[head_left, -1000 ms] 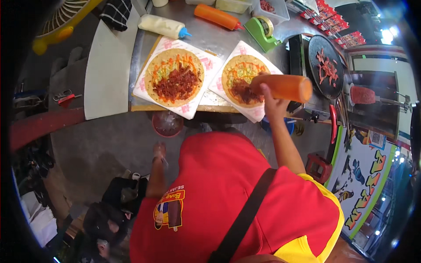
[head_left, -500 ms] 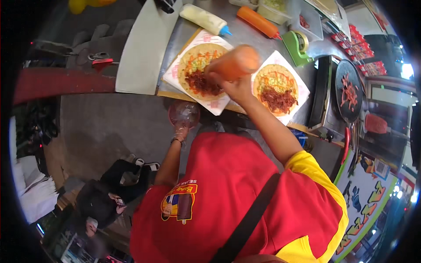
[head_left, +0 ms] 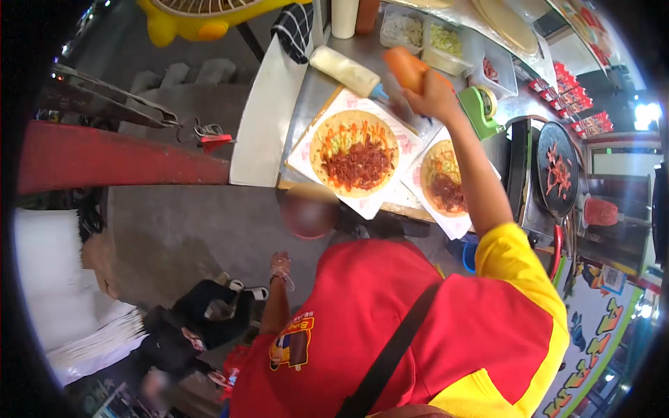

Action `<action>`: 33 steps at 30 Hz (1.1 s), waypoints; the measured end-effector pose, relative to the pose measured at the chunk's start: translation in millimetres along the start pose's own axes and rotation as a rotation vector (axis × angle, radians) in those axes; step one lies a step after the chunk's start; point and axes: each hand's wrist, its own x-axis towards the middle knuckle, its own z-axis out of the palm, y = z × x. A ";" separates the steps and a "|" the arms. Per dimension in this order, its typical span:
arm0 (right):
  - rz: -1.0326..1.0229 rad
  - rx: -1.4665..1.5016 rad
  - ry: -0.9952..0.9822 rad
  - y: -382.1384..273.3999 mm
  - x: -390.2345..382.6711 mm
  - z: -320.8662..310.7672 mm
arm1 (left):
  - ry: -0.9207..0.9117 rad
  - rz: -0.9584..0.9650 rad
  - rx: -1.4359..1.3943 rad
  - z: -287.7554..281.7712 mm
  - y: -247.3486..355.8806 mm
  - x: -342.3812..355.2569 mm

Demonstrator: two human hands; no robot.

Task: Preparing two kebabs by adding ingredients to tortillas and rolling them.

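Right hand: curled against smooth, cylindrical orange bottle; firmness of grip unclear. Left of it, nearer the body: round flatbread, shredded topping. Left hand: film-gloved, opening cannot be told.

A red cloth shirt with yellow sleeve and cartoon badge is crossed by a black strap; the left hand is gloved in clear plastic.

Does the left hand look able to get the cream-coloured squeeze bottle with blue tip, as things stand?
Probably not from there: the left hand hangs over the grey floor, off the metal counter, and a round topped flatbread lies between it and the bottle.
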 end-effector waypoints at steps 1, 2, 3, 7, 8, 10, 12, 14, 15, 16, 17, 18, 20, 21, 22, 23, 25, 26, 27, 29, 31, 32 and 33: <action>-0.054 -0.152 -0.116 -20.3 21.0 -6.2 | -0.019 0.002 -0.037 -8.5 3.1 9.1; -0.112 -0.303 -0.233 -41.8 35.9 -7.4 | -0.036 -0.001 -0.076 -17.0 3.9 16.8; -0.252 -0.281 -0.188 -67.0 44.0 3.2 | -0.025 -0.028 -0.072 -7.9 -11.8 20.2; -0.304 -0.442 -0.199 -107.5 47.4 83.7 | 0.082 -0.324 -1.214 -32.6 20.0 43.8; -0.205 -0.372 -0.203 -75.0 59.6 93.6 | 0.013 -0.338 -1.273 -89.5 56.1 45.5; -0.113 -0.134 -0.253 -49.7 79.2 86.6 | -0.040 -0.323 -1.187 -91.9 54.3 41.6; -0.222 0.260 0.084 -64.5 27.7 62.4 | 0.004 -0.227 -0.906 -0.5 35.6 8.6; -0.284 0.433 0.262 -21.1 -31.0 2.5 | 0.293 -0.019 -0.271 73.9 28.7 -17.3; -0.161 0.973 0.387 5.1 -71.8 -11.7 | 0.046 0.121 -0.029 60.3 44.4 -6.4; -0.264 0.793 0.411 40.3 -99.3 -32.7 | -0.201 0.246 0.227 46.4 56.0 -13.1; -0.306 0.648 0.272 56.8 -115.0 -58.6 | -0.209 0.216 0.212 65.6 52.9 -30.2; -0.078 0.636 0.202 84.9 -121.2 -78.7 | -0.183 0.200 0.206 89.8 42.9 -41.7; 0.163 0.678 0.239 115.0 -142.2 -102.5 | -0.168 0.201 0.239 111.4 36.3 -55.0; 0.166 0.737 0.359 113.4 -155.3 -111.9 | -0.144 0.225 0.274 110.3 41.8 -50.5; 0.118 0.753 0.449 114.8 -178.0 -107.7 | -0.102 0.273 0.342 100.5 49.3 -42.0; 0.057 0.751 0.390 107.5 -199.6 -100.5 | 0.006 0.399 0.575 102.5 54.7 -36.6; -0.112 0.539 0.280 92.7 -215.9 -83.0 | -0.080 -0.041 -0.097 86.9 50.6 1.5; -0.050 0.504 0.293 84.9 -210.5 -82.5 | -0.057 -0.080 -0.269 79.9 54.8 4.1; 0.033 0.723 0.362 121.9 -205.6 -70.7 | -0.027 -0.065 -0.441 52.6 78.4 26.2; 0.157 0.910 0.237 98.6 -188.9 -106.1 | 0.401 0.297 0.121 29.9 88.3 27.6; 0.107 0.869 0.294 86.3 -214.7 -113.5 | 0.539 0.174 -1.253 4.4 130.8 28.0; -0.072 0.709 0.324 85.1 -229.7 -115.9 | 0.545 0.185 -1.252 -15.5 152.4 28.7; -0.241 0.537 0.354 88.1 -238.3 -118.9 | 0.399 0.097 -1.405 -38.9 175.9 25.3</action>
